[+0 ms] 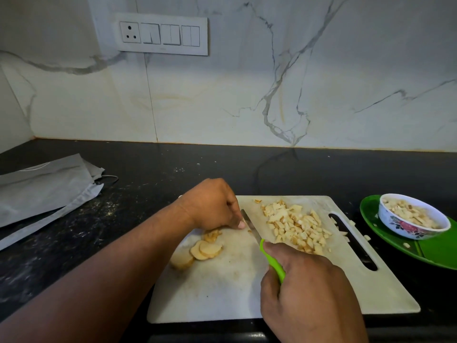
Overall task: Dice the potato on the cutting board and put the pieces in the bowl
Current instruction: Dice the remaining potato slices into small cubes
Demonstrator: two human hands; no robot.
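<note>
Gripping knife (pixel 257 240) in right hand (pixel 309 293), left hand (pixel 212 204) curled over potato slices (pixel 212 235)

A pale grey cutting board (pixel 222 288) with a slotted handle at its right end lies flat on the dark worktop. At its left, several round potato slices (pixel 201 250) overlap in a loose fan, cut faces yellow-brown. A heap of diced potato (pixel 296 226) covers the board's upper right, a few pieces strayed to the handle slot. To the right, apart from the board, a white bowl (pixel 408 227) with a red flower pattern stands upright, holding more diced pieces (pixel 411 214) nearly to its rim.
</note>
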